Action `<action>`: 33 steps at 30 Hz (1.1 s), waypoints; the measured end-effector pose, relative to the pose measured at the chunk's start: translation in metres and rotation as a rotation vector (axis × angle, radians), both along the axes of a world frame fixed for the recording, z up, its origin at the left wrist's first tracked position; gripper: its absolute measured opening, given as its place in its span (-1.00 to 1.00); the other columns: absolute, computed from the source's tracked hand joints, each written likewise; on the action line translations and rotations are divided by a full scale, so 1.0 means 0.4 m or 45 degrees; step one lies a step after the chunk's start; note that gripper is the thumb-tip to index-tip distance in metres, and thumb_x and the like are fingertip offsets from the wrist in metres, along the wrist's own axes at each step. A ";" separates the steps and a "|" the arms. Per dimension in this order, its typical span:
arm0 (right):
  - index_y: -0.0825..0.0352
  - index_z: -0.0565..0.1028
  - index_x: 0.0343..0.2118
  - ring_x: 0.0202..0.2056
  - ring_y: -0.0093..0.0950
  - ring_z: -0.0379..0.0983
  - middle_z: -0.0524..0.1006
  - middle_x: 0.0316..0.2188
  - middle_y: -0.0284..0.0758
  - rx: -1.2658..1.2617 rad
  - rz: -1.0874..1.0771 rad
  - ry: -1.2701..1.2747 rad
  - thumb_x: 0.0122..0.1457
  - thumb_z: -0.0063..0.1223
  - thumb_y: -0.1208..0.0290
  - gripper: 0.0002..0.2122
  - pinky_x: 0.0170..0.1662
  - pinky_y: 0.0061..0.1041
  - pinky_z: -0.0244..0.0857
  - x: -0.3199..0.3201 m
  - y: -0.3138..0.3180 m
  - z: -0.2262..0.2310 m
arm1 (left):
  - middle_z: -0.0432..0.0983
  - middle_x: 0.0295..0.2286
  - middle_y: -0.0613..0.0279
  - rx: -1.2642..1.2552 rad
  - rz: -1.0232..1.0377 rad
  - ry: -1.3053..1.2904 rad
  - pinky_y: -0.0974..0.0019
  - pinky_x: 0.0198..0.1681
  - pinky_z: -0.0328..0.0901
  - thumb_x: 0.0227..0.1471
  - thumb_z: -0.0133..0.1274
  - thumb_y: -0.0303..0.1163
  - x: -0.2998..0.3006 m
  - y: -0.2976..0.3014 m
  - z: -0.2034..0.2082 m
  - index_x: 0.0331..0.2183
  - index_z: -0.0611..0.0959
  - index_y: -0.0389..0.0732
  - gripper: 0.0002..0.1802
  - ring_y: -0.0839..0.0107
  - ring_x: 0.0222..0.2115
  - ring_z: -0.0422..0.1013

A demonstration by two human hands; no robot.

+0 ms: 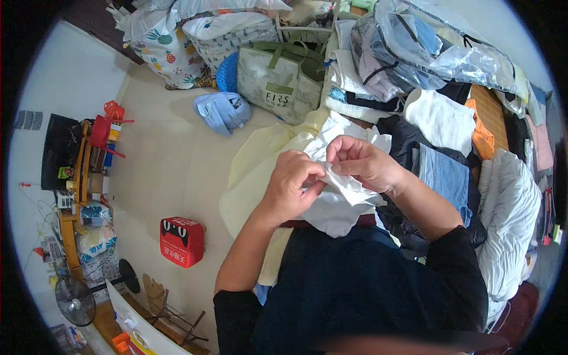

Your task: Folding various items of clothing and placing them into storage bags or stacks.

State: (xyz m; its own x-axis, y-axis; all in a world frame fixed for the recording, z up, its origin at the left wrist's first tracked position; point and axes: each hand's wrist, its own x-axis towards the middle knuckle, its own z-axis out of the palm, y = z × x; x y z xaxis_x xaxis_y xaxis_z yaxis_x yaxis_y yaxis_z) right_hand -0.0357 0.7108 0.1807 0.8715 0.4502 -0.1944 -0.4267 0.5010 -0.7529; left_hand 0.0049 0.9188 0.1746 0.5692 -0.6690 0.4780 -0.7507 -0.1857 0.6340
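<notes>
A white cloth garment (pixel 334 216) hangs bunched in front of me, its lower part draped near my lap. My left hand (pixel 294 184) pinches one edge of it between thumb and fingers. Close beside it, my right hand (pixel 362 164) grips the same cloth with the fingertips. The hands nearly meet, and a folded strip of the fabric lies between them. Which part of the garment this is cannot be made out. Underneath and to the left spreads pale yellow cloth (pixel 251 177), hanging down toward the floor.
Folded jeans (pixel 444 180), dark clothing, a white towel (pixel 439 120) and a white quilt (pixel 507 225) are piled to my right. Beyond stand a green tote bag (pixel 278 80) and a clear storage bag (pixel 408 50). A light blue bundle (pixel 222 112) and red stool (pixel 181 241) are on the floor.
</notes>
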 end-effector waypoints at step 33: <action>0.36 0.39 -0.21 -0.43 -0.63 0.35 0.46 -0.40 -0.38 -0.555 -1.266 -1.253 0.18 -0.20 0.53 -0.84 -0.33 -0.66 0.26 0.038 -0.215 0.808 | 0.48 -0.34 0.34 -0.310 0.135 0.026 0.53 -0.20 0.25 -0.04 0.17 -0.44 0.160 0.209 0.826 -0.22 0.47 -0.27 -0.69 0.62 -0.33 0.37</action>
State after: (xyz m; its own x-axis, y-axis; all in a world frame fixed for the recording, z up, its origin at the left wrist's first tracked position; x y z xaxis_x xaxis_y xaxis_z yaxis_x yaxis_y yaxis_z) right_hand -0.0206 0.6247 0.5041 0.6394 -0.3401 0.6895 0.7160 -0.0635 -0.6953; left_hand 0.0689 1.0024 0.5048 0.6409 -0.4719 0.6054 -0.7220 -0.1028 0.6842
